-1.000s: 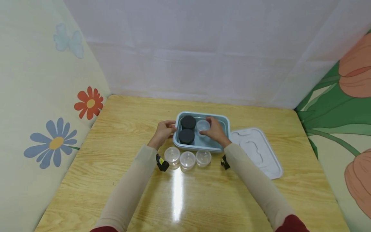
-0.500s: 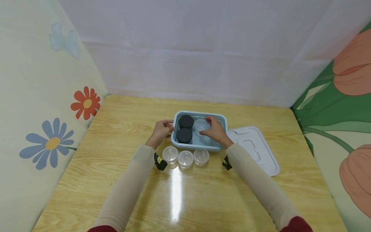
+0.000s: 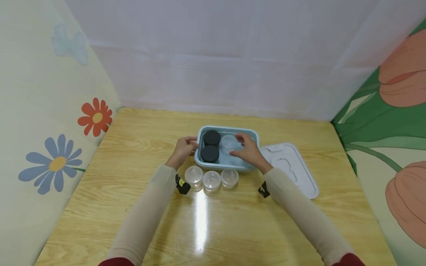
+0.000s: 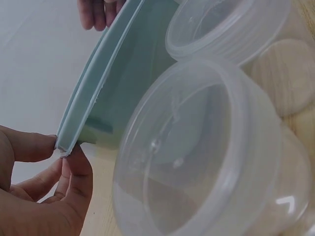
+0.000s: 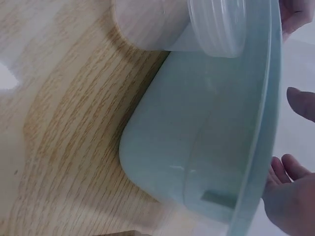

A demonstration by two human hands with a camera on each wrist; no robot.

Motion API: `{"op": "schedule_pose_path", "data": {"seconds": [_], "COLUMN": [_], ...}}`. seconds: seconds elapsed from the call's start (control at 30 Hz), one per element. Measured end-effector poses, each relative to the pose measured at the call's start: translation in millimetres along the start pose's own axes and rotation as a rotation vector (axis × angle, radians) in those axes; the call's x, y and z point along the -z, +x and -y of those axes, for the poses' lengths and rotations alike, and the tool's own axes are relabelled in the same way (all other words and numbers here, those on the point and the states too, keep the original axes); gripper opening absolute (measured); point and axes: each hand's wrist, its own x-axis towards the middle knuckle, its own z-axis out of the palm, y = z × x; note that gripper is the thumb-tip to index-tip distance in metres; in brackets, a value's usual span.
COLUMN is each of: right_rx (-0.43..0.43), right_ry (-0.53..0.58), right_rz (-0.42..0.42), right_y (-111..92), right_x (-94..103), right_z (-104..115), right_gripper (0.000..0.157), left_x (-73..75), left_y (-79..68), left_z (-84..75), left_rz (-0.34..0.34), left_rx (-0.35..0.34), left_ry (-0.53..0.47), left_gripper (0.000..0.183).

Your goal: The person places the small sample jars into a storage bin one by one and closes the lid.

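My left hand point(image 3: 183, 149) pinches the left rim of a light blue rectangular box point(image 3: 226, 167), thumb on one side and fingers curled under the other, as the left wrist view shows. Inside the box, two round black-topped containers point(image 3: 210, 153) stand one behind the other at the left. Beside the rear one sits a clear round plastic container point(image 3: 228, 143). My right hand point(image 3: 249, 150) is over the box at the right of this clear container, thumb and fingers spread apart. In the right wrist view the box wall hides the container from sight.
Three clear round containers point(image 3: 211, 180) stand in a row on the wooden table point(image 3: 149, 129) before the box. A white lid point(image 3: 293, 168) with a moulded pattern lies at the right, partly under the right forearm.
My right hand has drawn slightly right from the clear container in the box, its fingers looser about it. My left hand stays on the rim. The head view has shifted a little.
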Motion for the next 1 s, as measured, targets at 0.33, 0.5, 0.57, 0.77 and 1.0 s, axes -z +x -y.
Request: {"op": "schedule_pose_path", "data": {"seconds": [0.33,0.5,0.57,0.77,1.0], "right_rx": [0.019,0.043,0.06,0.083,0.081], "right_ry": [-0.007,-0.002,0.003,-0.003,0.034], "right_rz": [-0.007,-0.016,-0.021,-0.035,-0.046], "right_y": [-13,-19,-21,-26,-42], "right_x": [4.9,9.1,9.8,10.1,7.2], "right_z": [-1,-2,-1,-4,-4], "right_gripper": [0.067,0.065,0.065,0.063,0.061], "left_x": [-3.1,-4.5,-5.1,-6.2,-5.5], "left_y": [1.7,1.7,1.7,4.1,6.3], "left_z": [2.1,-0.5,-1.7,-1.5,-1.5], "left_rz": [-0.034,-0.064,-0.074,-0.08,-0.073], "left_rx": [-0.018,-0.014,-0.008,0.001,0.009], "left_ry": [-0.023,-0.033,-0.041,-0.045,-0.045], "left_gripper": [0.04,0.04,0.039,0.039,0.039]}}
